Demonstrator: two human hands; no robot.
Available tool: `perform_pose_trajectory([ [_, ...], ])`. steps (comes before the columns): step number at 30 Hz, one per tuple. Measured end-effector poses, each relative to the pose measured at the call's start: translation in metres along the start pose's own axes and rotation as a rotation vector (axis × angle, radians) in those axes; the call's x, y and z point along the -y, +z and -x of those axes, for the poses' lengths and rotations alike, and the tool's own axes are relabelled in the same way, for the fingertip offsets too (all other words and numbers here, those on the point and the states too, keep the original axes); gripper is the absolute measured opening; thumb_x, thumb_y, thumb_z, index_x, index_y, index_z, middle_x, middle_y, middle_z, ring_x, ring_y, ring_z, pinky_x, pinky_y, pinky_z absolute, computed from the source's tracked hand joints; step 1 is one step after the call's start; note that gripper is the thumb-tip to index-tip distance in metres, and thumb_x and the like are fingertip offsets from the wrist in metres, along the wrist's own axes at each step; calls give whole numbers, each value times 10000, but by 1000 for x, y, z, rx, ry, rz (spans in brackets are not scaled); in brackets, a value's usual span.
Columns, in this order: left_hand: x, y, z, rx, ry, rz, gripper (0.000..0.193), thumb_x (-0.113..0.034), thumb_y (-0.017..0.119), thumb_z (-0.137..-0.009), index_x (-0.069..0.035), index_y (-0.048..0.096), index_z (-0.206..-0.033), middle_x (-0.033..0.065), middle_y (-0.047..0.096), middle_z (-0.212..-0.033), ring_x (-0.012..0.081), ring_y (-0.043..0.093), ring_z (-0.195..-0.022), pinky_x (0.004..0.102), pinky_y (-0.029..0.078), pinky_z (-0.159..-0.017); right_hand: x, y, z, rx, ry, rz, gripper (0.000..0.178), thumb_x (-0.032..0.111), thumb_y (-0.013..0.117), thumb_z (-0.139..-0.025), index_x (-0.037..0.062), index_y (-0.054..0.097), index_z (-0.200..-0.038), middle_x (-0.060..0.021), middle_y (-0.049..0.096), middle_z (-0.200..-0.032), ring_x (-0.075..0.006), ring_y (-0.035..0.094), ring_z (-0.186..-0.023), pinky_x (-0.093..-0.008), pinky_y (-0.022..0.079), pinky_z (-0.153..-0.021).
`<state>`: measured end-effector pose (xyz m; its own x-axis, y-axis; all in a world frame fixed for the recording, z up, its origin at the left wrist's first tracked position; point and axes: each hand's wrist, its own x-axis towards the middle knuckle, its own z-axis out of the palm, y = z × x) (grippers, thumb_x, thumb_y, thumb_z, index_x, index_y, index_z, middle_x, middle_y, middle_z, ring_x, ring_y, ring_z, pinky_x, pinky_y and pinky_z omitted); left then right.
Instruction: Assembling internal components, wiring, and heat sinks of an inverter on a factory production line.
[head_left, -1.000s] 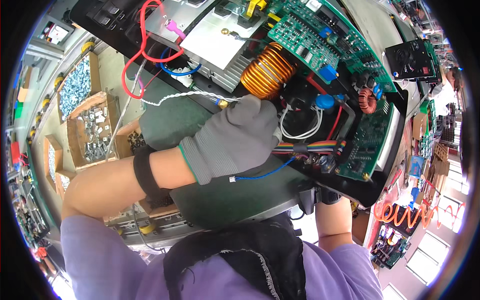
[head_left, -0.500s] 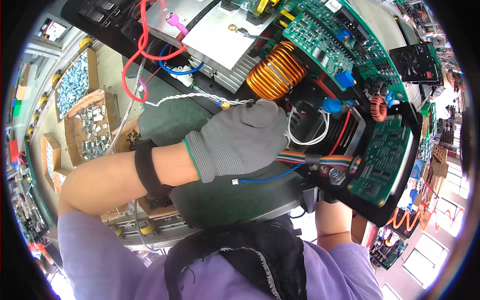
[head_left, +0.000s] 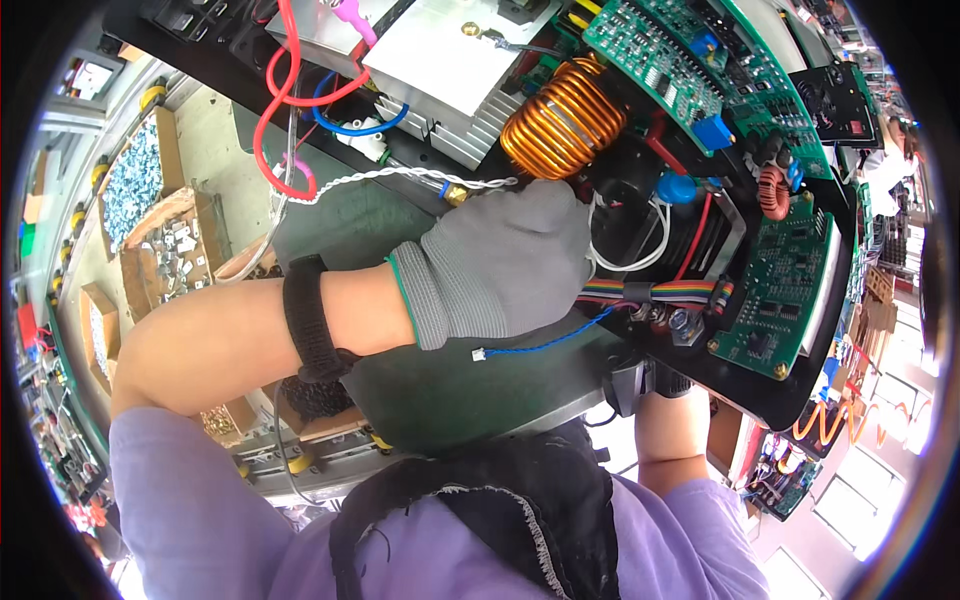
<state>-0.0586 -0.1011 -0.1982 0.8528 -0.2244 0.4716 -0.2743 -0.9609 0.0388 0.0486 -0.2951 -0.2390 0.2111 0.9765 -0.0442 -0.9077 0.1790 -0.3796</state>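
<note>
while open cardboard boxes sit over at the far left, one point(head_left: 172, 150) of pale blue bits and a second box point(head_left: 209, 230) of metal clips, a red wire point(head_left: 261, 130) loops down beside them. from there a twisted white wire point(head_left: 395, 170) runs right, its end just above the gray-gloved left hand point(head_left: 515, 260). that hand is bent over the near edge of the opened black chassis point(head_left: 785, 405), its back up; its fingertips are hidden, so i can't tell whether they pinch anything. a blue twisted wire point(head_left: 545, 348) trails just below the glove, and a copper coil point(head_left: 565, 120) sits above it. further right, a rainbow ribbon cable point(head_left: 670, 291) crosses the chassis. the right forearm point(head_left: 670, 430) reaches under its edge, hiding the right hand, so i can't tell its grip. a green board point(head_left: 775, 300) stands at the chassis's right end.
</note>
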Motion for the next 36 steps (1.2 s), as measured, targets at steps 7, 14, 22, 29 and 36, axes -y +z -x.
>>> perform_pose_trajectory([
  [7, 4, -11, -11, 30, 120, -21, 101, -182, 600, -717, -127, 629, -637, 22, 552, -672, 195, 559, -721, 308, 415, -719, 15, -9, -22, 12, -94, -20, 538, 344, 624, -887, 40, 499, -1313, -121, 576, -1277, -275, 590, -1143, -427, 544, -896],
  [14, -12, -21, -29, 49, -30, 51, 142, -258, 647, -764, -118, 670, -747, 16, 602, -777, 191, 574, -776, 300, 406, -769, 48, -22, 11, -315, -234, 365, 498, 515, 462, -963, 69, 604, -1135, -109, 656, -1019, -262, 655, -953, -400, 549, -885],
  [22, 4, -26, -17, 176, -170, 225, 197, -255, 656, -806, -119, 701, -941, 80, 650, -906, 267, 630, -868, 399, 476, -659, 53, -32, 1, -352, -332, 469, 476, 486, 465, -964, 64, 602, -1139, -110, 658, -1009, -255, 656, -935, -393, 551, -863],
  [29, -4, -12, -14, 62, -86, -219, 135, -225, 638, -755, -118, 701, -808, 39, 614, -825, 240, 573, -772, 369, 467, -663, 55, -42, 5, -437, -411, 570, 457, 460, 468, -965, 60, 601, -1142, -110, 660, -1001, -248, 657, -920, -387, 553, -844],
  [36, 0, 0, -16, -24, -124, 70, 148, -181, 613, -788, -67, 643, -699, 81, 580, -685, 257, 571, -714, 387, 460, -547, 52, -42, 25, -531, -481, 688, 439, 434, 470, -966, 56, 599, -1145, -111, 662, -993, -241, 658, -905, -381, 554, -825],
])
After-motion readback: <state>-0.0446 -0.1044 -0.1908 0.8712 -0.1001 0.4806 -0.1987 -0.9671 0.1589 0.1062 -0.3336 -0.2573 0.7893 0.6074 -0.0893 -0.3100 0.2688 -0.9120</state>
